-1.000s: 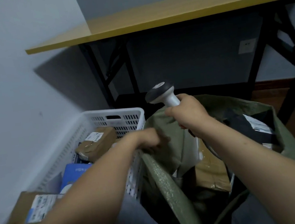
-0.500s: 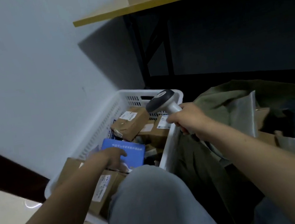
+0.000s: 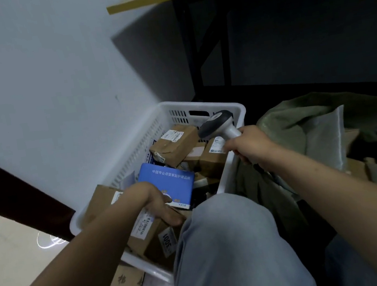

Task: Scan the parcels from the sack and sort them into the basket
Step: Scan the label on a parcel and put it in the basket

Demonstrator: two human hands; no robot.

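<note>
The left hand (image 3: 159,202) lies low inside the white basket (image 3: 238,109), its palm over the near corner of the blue parcel (image 3: 167,182) and its fingers bent down against a brown parcel (image 3: 146,231) beneath. Whether it pinches either one or merely rests there cannot be told. The right hand (image 3: 251,146) is wrapped firmly round the handle of the scanner (image 3: 216,124), whose dark head points forward and left of that fist, over the far right corner of the basket and the brown boxes stacked there. The relation that matters is this: the green sack (image 3: 300,115) sits wholly to the right of the left hand, across the raised knee (image 3: 224,234) and beyond the right forearm, while it lies just beside and behind the right fist. The right hand is nearer, but the scanner fills it, so the fetch probably falls to the left hand, which must cross the body. A grey mailer (image 3: 327,138) stands in the sack's mouth, its long axis roughly upright and its upper edge free, likely the easiest thing there to take.
</note>
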